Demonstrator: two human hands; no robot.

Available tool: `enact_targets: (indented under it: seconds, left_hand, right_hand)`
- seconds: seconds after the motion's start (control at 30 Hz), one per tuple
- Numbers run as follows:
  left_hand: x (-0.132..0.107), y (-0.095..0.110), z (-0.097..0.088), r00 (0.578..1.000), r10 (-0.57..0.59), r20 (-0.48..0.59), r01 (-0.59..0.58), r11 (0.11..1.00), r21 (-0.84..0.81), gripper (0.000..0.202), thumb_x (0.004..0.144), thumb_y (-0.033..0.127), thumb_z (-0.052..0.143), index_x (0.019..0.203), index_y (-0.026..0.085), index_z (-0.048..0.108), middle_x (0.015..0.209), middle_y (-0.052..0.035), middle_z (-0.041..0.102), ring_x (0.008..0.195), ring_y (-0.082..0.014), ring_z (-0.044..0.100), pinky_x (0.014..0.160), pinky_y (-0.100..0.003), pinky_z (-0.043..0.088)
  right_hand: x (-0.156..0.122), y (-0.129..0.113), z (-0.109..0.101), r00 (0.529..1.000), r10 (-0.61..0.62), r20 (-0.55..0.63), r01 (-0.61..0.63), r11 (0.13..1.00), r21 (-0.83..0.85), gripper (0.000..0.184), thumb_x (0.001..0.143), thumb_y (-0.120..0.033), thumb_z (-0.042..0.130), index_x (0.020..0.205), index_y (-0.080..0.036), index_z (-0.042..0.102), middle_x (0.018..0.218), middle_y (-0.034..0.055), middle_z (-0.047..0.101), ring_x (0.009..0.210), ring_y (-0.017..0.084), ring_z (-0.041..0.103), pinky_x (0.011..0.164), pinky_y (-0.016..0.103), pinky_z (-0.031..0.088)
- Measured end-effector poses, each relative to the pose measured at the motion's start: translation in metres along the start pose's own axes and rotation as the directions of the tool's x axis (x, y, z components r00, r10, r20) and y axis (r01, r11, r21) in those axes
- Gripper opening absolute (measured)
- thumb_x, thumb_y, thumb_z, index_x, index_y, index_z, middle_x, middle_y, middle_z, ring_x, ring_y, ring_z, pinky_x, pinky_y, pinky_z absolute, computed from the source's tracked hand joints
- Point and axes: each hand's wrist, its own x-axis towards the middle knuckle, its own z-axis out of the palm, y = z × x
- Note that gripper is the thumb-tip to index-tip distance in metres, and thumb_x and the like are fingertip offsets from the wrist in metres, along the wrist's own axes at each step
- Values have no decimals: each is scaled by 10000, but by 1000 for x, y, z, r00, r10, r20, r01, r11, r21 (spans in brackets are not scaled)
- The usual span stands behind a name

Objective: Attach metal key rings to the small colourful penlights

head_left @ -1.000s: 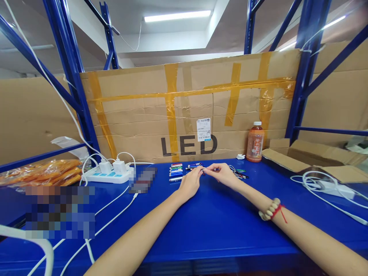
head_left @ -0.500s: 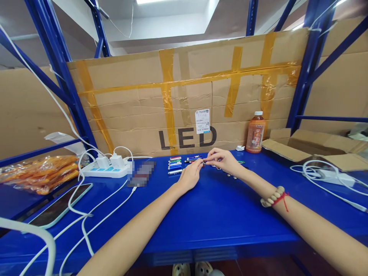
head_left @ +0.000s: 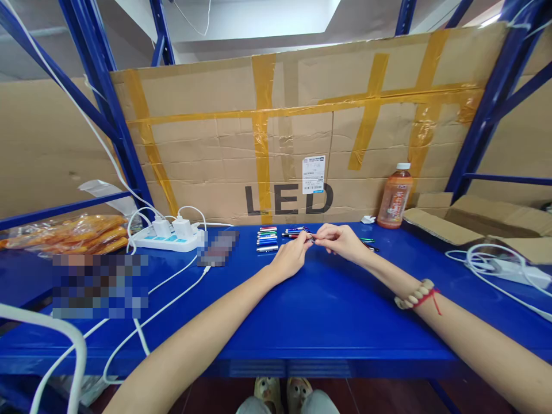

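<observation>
My left hand and my right hand meet fingertip to fingertip over the blue table. Both are closed in a pinch around a small dark, shiny piece, too small to make out and mostly covered by the fingers. Left of them lies a neat column of short pen-like metallic tubes in red, green, blue and silver. Behind my fingers lie more blue and dark pen-like pieces, partly hidden. Beyond my right hand, a thin green piece and a dark piece show past the wrist.
A white power strip with plugs and trailing cables stands left. At the back right are a drink bottle, an open cardboard box and a coiled white cable. A taped cardboard sheet closes off the back.
The view has shifted slightly, showing more of the floor and shoes. My hands stay together at the fingertips; my right fingers have drawn in lower, beside the left ones.
</observation>
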Motion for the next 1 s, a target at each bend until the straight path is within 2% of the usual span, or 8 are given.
enact_targets:
  seconds: [0.23,0.43,0.53,0.7,1.0]
  left_hand:
    - [0,-2,1,999,34,-21,-35,999,-4,114,891,246,286,966,215,365,1069,-30,561,934,-184,565,704,-270,431]
    - [0,-1,1,998,37,-56,-37,999,9,89,882,238,318,944,214,378,1056,-21,576,949,-181,561,719,-271,439]
    - [1,0,1,996,28,-82,-24,999,41,93,879,242,326,941,209,387,1037,-31,582,932,-180,567,723,-269,441]
    - [2,-2,3,992,16,-127,-8,998,60,112,886,257,308,935,200,391,966,-44,594,888,-185,578,701,-273,445]
    - [4,0,1,997,-19,-74,24,998,58,148,884,286,320,987,215,399,948,-30,598,875,-192,583,687,-281,449]
  right_hand:
    - [1,3,2,999,26,-40,-27,999,-29,423,516,-493,666,626,-90,605,702,36,552,436,27,434,408,174,350]
    - [-4,-6,5,978,177,-113,-187,979,-87,429,533,-495,658,642,-82,611,536,6,519,432,26,394,434,165,325]
    - [-5,-5,6,969,235,-81,-238,971,-23,467,549,-517,649,722,-84,632,513,-5,494,442,24,383,427,152,309]
    - [-3,0,8,963,266,-40,-263,963,54,529,577,-556,623,843,-100,641,505,-14,468,439,20,376,415,139,302]
    - [-2,3,8,953,301,-40,-297,951,80,496,538,-529,664,765,-91,607,498,-23,450,431,18,376,406,131,295]
